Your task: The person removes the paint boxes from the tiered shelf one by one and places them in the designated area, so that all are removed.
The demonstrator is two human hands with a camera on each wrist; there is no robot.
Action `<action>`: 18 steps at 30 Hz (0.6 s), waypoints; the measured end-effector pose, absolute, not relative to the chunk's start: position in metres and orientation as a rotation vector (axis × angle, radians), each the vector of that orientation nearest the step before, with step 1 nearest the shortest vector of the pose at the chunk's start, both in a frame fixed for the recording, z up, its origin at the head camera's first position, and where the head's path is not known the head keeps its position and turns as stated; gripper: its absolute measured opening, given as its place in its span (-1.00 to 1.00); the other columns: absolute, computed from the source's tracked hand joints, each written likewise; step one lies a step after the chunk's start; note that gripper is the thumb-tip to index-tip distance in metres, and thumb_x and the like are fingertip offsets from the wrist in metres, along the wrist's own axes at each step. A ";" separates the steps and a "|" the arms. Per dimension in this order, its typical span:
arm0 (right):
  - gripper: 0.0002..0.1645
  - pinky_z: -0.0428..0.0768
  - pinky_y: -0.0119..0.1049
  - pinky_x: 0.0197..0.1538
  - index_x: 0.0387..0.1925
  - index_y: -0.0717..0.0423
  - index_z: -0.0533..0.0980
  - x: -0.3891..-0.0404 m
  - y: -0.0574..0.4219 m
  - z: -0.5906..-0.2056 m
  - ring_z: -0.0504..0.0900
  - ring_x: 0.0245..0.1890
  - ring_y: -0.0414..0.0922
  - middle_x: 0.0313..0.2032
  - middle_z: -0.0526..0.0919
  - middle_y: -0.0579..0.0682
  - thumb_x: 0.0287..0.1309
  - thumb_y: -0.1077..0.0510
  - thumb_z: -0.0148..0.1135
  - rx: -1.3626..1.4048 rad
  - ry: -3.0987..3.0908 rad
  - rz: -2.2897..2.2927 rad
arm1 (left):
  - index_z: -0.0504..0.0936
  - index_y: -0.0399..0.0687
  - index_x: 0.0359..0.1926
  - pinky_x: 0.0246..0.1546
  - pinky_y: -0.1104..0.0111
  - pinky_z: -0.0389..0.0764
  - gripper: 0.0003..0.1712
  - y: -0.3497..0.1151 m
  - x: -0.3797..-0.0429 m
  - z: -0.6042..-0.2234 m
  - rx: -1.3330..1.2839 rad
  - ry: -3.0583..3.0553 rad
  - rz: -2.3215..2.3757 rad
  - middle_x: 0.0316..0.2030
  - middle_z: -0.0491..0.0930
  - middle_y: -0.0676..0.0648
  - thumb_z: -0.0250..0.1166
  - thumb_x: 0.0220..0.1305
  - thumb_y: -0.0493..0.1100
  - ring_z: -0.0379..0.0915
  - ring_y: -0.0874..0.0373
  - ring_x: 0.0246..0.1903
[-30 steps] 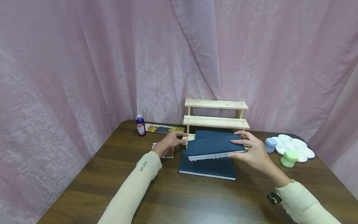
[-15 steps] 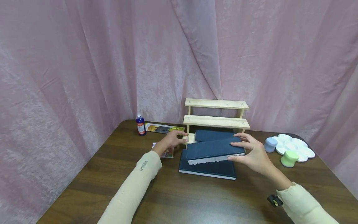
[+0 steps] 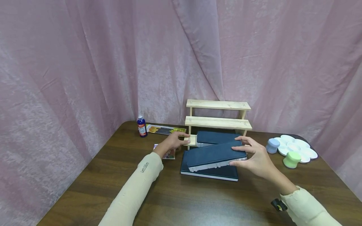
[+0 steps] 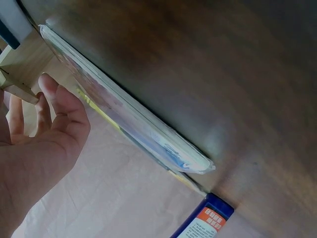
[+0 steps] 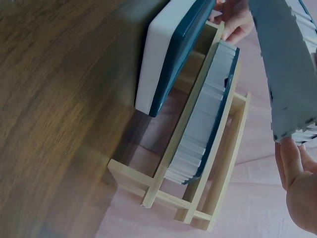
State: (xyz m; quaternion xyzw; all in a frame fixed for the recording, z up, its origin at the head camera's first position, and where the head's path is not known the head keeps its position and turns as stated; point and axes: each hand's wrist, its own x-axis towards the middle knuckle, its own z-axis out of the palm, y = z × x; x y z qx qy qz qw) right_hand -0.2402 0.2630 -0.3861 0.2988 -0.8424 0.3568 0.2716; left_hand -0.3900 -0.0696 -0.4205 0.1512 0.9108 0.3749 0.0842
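Your right hand point(image 3: 255, 157) grips a blue-topped block point(image 3: 216, 153), tilted above the lower block point(image 3: 222, 172); only the right wrist view shows its grey underside point(image 5: 292, 69). Your left hand point(image 3: 173, 141) pinches the wooden stand point(image 3: 218, 122) at one end.

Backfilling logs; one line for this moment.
right hand: holds blue case, tilted | left hand: touches wooden rack | second case: on lowest tier

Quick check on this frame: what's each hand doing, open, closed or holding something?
Left hand: closed, holding the left end of the wooden rack's lowest shelf.
Right hand: closed, holding a tilted dark blue case.
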 end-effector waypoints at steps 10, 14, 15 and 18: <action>-0.38 0.36 -0.65 0.12 -0.14 0.06 0.75 -0.232 0.258 -0.382 0.54 0.15 0.13 0.13 0.57 0.06 -0.43 0.14 0.75 0.827 -2.270 0.994 | 0.64 0.15 0.19 0.14 0.13 0.50 -0.53 -0.070 -0.389 -0.419 0.445 2.713 1.122 0.31 0.43 -0.16 0.37 0.28 0.08 0.48 0.02 -0.10; -0.39 0.35 -0.62 0.17 -0.13 0.04 0.75 -0.231 0.257 -0.384 0.54 0.16 0.12 0.13 0.56 0.07 -0.41 0.14 0.75 0.847 -2.275 1.006 | 0.64 0.15 0.19 0.14 0.13 0.50 -0.53 -0.070 -0.389 -0.420 0.448 2.716 1.113 0.32 0.42 -0.16 0.37 0.28 0.08 0.48 0.02 -0.07; -0.39 0.35 -0.61 0.18 -0.13 0.04 0.75 -0.231 0.257 -0.385 0.54 0.16 0.11 0.13 0.56 0.07 -0.41 0.14 0.75 0.850 -2.276 1.007 | 0.64 0.15 0.19 0.14 0.13 0.50 -0.53 -0.070 -0.389 -0.420 0.449 2.715 1.113 0.32 0.42 -0.16 0.37 0.28 0.08 0.48 0.02 -0.06; -0.38 0.35 -0.60 0.20 -0.14 0.04 0.75 -0.230 0.256 -0.387 0.54 0.15 0.08 0.12 0.57 0.06 -0.43 0.12 0.75 0.858 -2.274 0.998 | 0.64 0.15 0.19 0.18 0.12 0.48 -0.53 -0.071 -0.390 -0.420 0.455 2.717 1.110 0.33 0.41 -0.16 0.37 0.28 0.09 0.47 0.02 -0.02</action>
